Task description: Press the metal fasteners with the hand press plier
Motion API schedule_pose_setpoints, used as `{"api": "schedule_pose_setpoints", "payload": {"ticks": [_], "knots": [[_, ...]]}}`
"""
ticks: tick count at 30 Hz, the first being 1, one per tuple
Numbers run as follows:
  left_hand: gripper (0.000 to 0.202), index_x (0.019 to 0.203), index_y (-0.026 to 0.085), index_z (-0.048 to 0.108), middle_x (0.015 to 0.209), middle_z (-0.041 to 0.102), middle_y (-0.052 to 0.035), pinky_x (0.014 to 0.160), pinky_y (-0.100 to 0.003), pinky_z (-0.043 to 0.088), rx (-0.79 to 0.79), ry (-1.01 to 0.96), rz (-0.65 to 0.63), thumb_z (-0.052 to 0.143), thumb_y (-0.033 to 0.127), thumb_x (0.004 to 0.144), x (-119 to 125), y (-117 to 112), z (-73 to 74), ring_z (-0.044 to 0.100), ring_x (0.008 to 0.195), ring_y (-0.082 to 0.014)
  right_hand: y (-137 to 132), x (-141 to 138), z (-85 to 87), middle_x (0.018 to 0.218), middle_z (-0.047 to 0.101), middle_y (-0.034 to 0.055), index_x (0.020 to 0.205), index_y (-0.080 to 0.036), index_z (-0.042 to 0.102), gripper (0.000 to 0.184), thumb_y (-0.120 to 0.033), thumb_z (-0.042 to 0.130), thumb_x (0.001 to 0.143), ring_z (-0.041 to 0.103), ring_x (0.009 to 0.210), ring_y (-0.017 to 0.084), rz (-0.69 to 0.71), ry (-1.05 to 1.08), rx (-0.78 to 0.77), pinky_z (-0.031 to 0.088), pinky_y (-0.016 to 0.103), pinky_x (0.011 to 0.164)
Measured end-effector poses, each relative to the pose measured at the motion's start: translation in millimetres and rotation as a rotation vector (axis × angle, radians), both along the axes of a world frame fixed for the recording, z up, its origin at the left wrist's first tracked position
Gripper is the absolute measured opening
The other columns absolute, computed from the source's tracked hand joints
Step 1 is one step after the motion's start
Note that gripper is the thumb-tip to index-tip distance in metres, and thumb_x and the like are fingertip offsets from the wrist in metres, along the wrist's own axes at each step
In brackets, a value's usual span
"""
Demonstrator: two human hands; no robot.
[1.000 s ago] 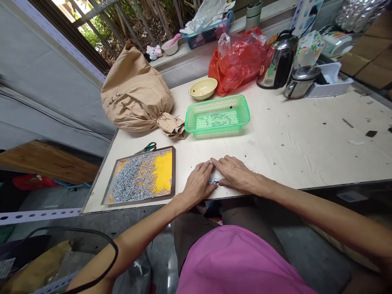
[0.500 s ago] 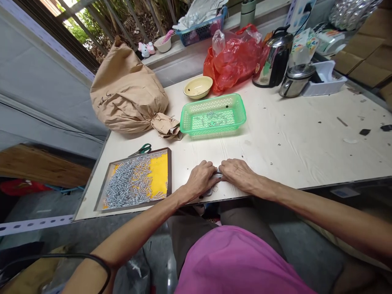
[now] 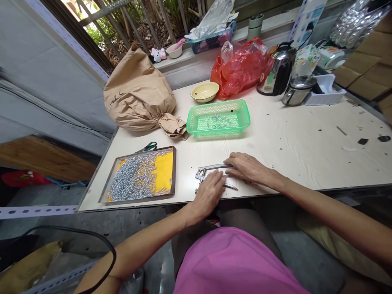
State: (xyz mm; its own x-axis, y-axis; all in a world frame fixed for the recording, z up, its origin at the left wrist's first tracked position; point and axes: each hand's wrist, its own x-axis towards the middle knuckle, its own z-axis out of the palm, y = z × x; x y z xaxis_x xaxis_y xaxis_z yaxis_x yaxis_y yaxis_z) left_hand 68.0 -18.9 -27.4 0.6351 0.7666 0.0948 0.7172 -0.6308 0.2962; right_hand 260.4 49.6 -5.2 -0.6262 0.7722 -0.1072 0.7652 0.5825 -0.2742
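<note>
On the table's front part lies a metal plier-like tool [image 3: 211,167] with two long handles spread apart and a small spring near its head. My left hand [image 3: 208,192] rests over the tool's middle, fingers stretched forward and lying flat across it, hiding part of its body. The fingers of my right hand [image 3: 246,167] are closed around the end of the tool's upper handle. The tip of the curved lower handle sticks out beneath. To the left stands a shallow tray [image 3: 174,171] with a yellow bottom, holding many small silvery metal pins.
A green basket [image 3: 219,132] with a few metal pins stands behind my hands. Scissors [image 3: 150,146] lie behind the tray. Farther back are a paper sack [image 3: 137,94], a cream bowl [image 3: 204,92], a red plastic bag [image 3: 239,69] and a kettle [image 3: 278,69]. Scraps dot the right side.
My left hand has moved back toward the table edge and its fingers have straightened. The tool, mostly covered before, now shows its head and spread handles. The view has shifted slightly.
</note>
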Motion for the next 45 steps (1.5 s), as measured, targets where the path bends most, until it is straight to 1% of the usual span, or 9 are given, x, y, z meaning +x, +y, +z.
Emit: {"api": "schedule_pose_setpoints", "payload": {"ticks": [8,15,21,24,27,32,34,37,45], "knots": [[0.041,0.131,0.019,0.045,0.135,0.052,-0.0113,0.112,-0.051,0.028,-0.124,-0.155,0.01,0.043,0.036,0.094,15.2,-21.9,-3.9,0.037,0.134,-0.0257,34.2,-19.2,-1.7,0.095,0.065,0.0086,0.091,-0.017,0.065,0.017,-0.027,0.052,0.089,0.051,0.094,0.023,-0.126,-0.049,0.211,0.029,0.035,0.078],[0.049,0.127,0.015,0.05,0.127,0.057,-0.0148,0.105,-0.047,0.038,-0.194,-0.183,0.029,0.053,0.043,0.087,11.3,-29.7,-16.9,0.047,0.125,-0.0302,-1.1,-90.5,5.0,0.095,0.061,0.0067,0.079,-0.022,0.069,0.01,-0.021,0.059,0.083,0.045,0.094,0.023,0.465,-0.001,0.228,0.031,0.033,0.069],[0.06,0.136,0.011,0.042,0.136,0.05,-0.0173,0.104,-0.047,0.038,-0.199,-0.172,-0.01,0.049,0.048,0.088,7.2,-32.9,-28.5,0.046,0.125,-0.0333,-13.7,-117.5,-6.5,0.085,0.06,0.0066,0.078,-0.019,0.064,0.012,-0.017,0.055,0.086,0.046,0.087,0.021,0.645,0.093,0.247,0.033,0.033,0.071],[0.055,0.133,0.013,0.045,0.131,0.054,-0.0151,0.103,-0.044,0.04,-0.191,-0.204,-0.056,0.049,0.047,0.089,5.9,-31.9,-21.3,0.049,0.122,-0.0302,-8.5,-114.5,12.4,0.084,0.061,0.0052,0.09,-0.019,0.062,0.019,-0.017,0.043,0.092,0.048,0.081,0.018,0.561,0.298,0.24,0.036,0.031,0.072],[0.039,0.125,0.017,0.052,0.126,0.056,-0.0126,0.102,-0.039,0.041,-0.102,-0.205,-0.039,0.046,0.037,0.092,-10.2,-32.2,-3.8,0.048,0.122,-0.0251,13.2,-103.9,45.8,0.088,0.063,0.0078,0.097,-0.017,0.062,0.025,-0.017,0.036,0.094,0.052,0.086,0.019,0.296,0.498,0.345,0.039,0.031,0.078],[0.026,0.108,0.021,0.062,0.099,0.061,-0.009,0.084,-0.036,0.048,0.109,-0.101,0.566,0.04,0.023,0.094,-83.7,-24.6,28.4,0.055,0.096,-0.0205,83.0,-68.5,79.4,0.097,0.064,0.01,0.115,-0.017,0.057,0.03,-0.024,0.039,0.092,0.057,0.092,0.024,-0.1,0.497,0.483,0.043,0.037,0.083],[0.025,0.103,0.018,0.065,0.09,0.06,-0.0084,0.082,-0.037,0.046,0.109,0.031,0.723,0.044,0.024,0.092,-113.9,-17.9,33.6,0.054,0.091,-0.0216,103.1,-54.8,75.1,0.104,0.063,0.0128,0.123,-0.016,0.054,0.036,-0.026,0.044,0.09,0.057,0.097,0.027,-0.156,0.373,0.473,0.045,0.04,0.082],[0.023,0.092,0.015,0.069,0.082,0.059,-0.0082,0.08,-0.036,0.045,-0.016,0.165,0.765,0.05,0.027,0.089,-141.3,-9.2,30.5,0.055,0.088,-0.0223,105.6,-43.5,57.0,0.11,0.06,0.0157,0.131,-0.014,0.048,0.046,-0.029,0.049,0.088,0.057,0.098,0.03,-0.153,0.255,0.432,0.047,0.041,0.078],[0.012,0.082,0.015,0.07,0.079,0.065,-0.0049,0.077,-0.03,0.043,-0.182,0.053,0.831,0.058,0.018,0.078,-146.7,0.7,16.5,0.057,0.081,-0.0178,37.7,-37.4,8.4,0.11,0.062,0.0117,0.113,-0.015,0.062,0.029,-0.026,0.045,0.091,0.061,0.096,0.022,0.059,0.291,0.27,0.049,0.035,0.081]]}}
